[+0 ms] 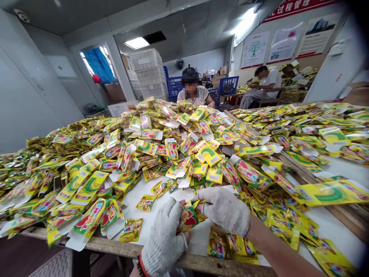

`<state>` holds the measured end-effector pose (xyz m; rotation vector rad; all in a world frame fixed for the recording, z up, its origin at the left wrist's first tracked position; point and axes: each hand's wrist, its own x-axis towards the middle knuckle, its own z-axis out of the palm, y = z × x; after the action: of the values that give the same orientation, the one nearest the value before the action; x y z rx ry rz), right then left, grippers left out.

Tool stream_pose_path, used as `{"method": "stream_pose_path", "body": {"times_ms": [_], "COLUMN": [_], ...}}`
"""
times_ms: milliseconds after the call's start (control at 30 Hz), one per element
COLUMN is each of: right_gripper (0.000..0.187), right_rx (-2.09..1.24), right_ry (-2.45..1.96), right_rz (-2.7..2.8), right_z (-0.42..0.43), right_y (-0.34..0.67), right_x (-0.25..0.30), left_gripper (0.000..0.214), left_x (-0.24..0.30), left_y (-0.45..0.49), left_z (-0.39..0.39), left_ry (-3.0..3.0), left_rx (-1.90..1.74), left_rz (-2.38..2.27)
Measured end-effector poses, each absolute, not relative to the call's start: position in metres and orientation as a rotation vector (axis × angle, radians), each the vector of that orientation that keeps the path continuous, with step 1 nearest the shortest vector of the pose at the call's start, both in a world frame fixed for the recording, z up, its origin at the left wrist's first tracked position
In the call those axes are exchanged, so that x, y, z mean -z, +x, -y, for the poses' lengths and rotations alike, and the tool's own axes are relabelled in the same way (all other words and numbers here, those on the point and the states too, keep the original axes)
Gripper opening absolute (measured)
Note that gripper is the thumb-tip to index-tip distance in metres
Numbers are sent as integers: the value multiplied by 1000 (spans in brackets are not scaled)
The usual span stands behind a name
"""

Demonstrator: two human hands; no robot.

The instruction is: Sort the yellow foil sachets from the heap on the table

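My left hand [165,232], in a pale knit glove with bare fingertips, is closed around a small yellow-and-green printed carton [188,218] near the table's front edge. My right hand [223,207], gloved the same way, is closed with its fingertips on the carton's right end; whether a packet sits between them is hidden. Left of my hands lie shiny yellow packets [131,230], and a few more packets [230,245] lie below my right wrist. Just beyond my hands rises a large heap of flat printed cartons [187,144], many with white end flaps open.
A wooden strip [331,207] divides the table on the right, with more cartons beyond it. Wrapped packets [69,132] are heaped at the far left. One person [196,92] sits across the heap, another person [266,86] farther back. White crates [148,71] are stacked behind.
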<state>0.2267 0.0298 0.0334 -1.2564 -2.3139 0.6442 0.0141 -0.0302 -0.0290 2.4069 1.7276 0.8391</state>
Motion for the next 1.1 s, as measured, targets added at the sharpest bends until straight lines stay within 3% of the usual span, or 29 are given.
{"method": "stream_pose_path", "body": {"times_ms": [200, 667, 833, 933, 1100], "right_gripper": [25, 18, 20, 18, 15], "right_rx": [-741, -558, -1162, -1352, -1837], "right_ry": [-1245, -1331, -1197, -1297, -1025], "right_rz": [2359, 2205, 1989, 1816, 1954], "right_z": [-31, -26, -31, -30, -15], "right_y": [227, 211, 211, 212, 216], "right_x": [-32, -21, -15, -19, -39], "left_gripper": [62, 59, 60, 66, 70], "left_x": [20, 14, 13, 14, 18], "left_y": [21, 20, 18, 19, 20], "left_z": [29, 30, 31, 32, 31], "left_ry": [2499, 2459, 2365, 2368, 2492], "left_rx": [-884, -885, -863, -880, -984], "left_rz": [-1752, -1732, -1808, -1806, -1659]}}
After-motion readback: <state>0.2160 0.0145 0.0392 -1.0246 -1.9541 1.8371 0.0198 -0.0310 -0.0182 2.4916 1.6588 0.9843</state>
